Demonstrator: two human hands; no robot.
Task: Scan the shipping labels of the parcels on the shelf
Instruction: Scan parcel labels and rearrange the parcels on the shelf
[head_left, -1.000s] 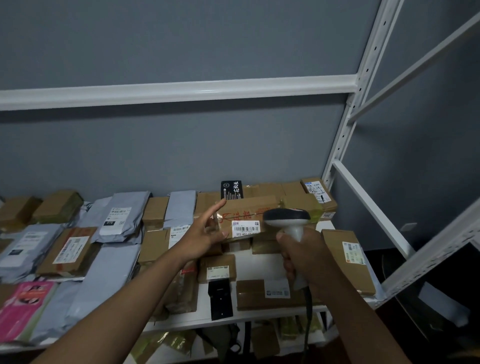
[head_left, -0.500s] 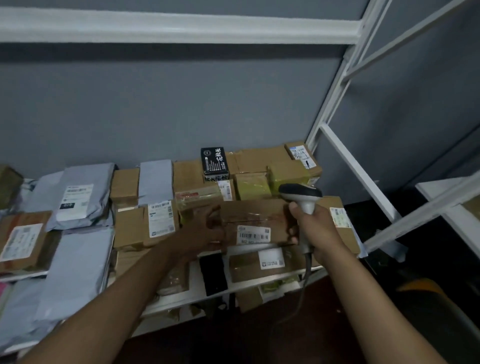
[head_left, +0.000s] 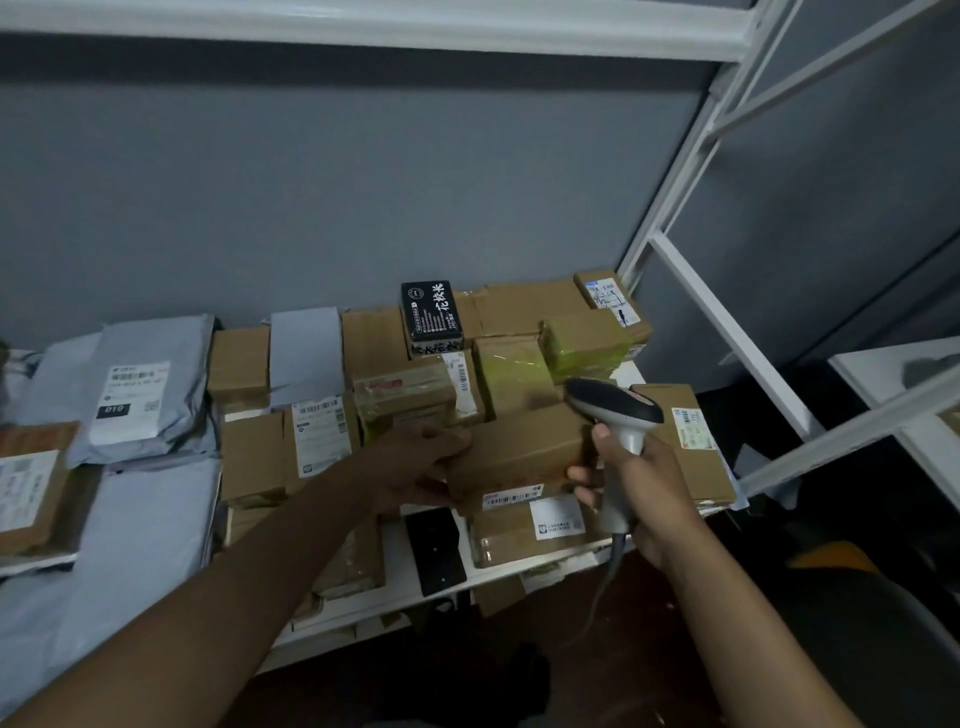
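Observation:
A brown cardboard parcel (head_left: 519, 447) is held just above the white shelf (head_left: 400, 535), its barcode label (head_left: 511, 496) on the near face. My left hand (head_left: 415, 467) grips the parcel's left end. My right hand (head_left: 634, 478) holds a grey handheld scanner (head_left: 615, 410) by its handle, and its fingertips touch the parcel's right end. The scanner head points left over the parcel's top right corner. Its cable hangs down below my hand.
Many parcels fill the shelf: brown boxes, yellow-green taped boxes (head_left: 582, 343), a black box (head_left: 430, 319), grey mailer bags (head_left: 140, 384) at left. A flat black item (head_left: 436, 551) lies at the shelf front. White shelf uprights (head_left: 727, 332) stand at right; a white beam (head_left: 363, 26) runs overhead.
The parcel has been pulled forward off the stack and tipped so the label faces more downward. My left hand went from an open touch to a grip. My view dropped and shifted right.

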